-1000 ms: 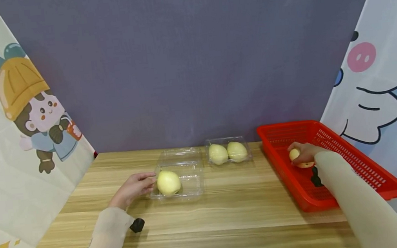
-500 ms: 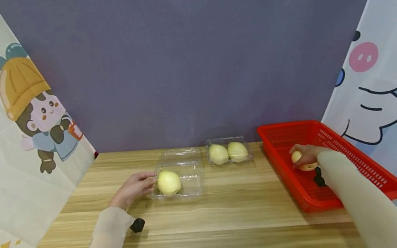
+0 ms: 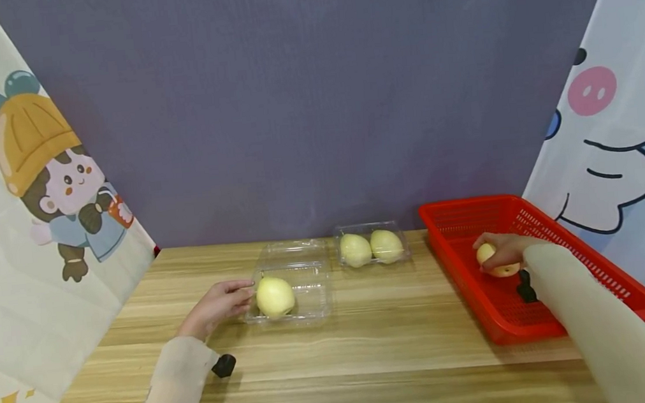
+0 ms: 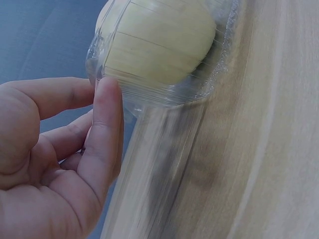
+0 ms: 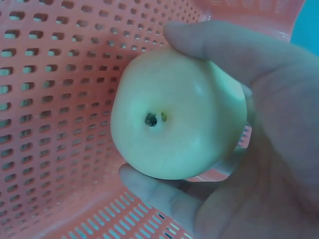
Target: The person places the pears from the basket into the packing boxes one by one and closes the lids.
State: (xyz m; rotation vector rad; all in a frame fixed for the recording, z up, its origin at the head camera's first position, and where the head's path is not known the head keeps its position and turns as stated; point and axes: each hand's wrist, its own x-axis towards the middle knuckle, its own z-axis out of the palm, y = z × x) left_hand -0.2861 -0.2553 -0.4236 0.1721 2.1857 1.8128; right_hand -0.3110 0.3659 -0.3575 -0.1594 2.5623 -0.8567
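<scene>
In the red basket point(image 3: 468, 291) at the right, my right hand point(image 3: 502, 250) grips a pale yellow pear point(image 5: 164, 114). Thumb and fingers curl round its sides, and its dark blossom end faces the right wrist camera. At the left, my left hand point(image 3: 225, 306) pinches the side rim of a clear plastic fruit box point(image 4: 149, 92) between thumb and fingertips. This box lies on the table with its lid point(image 3: 294, 252) folded back. One yellow pear point(image 3: 275, 297) sits in its left half, right beside my fingers.
Behind and to the right of the unfolded box stands another clear box point(image 3: 369, 228) with two pears point(image 3: 355, 250) in it. A wooden table point(image 3: 370, 351) bears everything. A grey cloth point(image 3: 313, 100) hangs at the back, with printed cloths on both sides.
My right hand has shifted slightly to the right inside the basket, along with the pear. My left hand stays at the box rim.
</scene>
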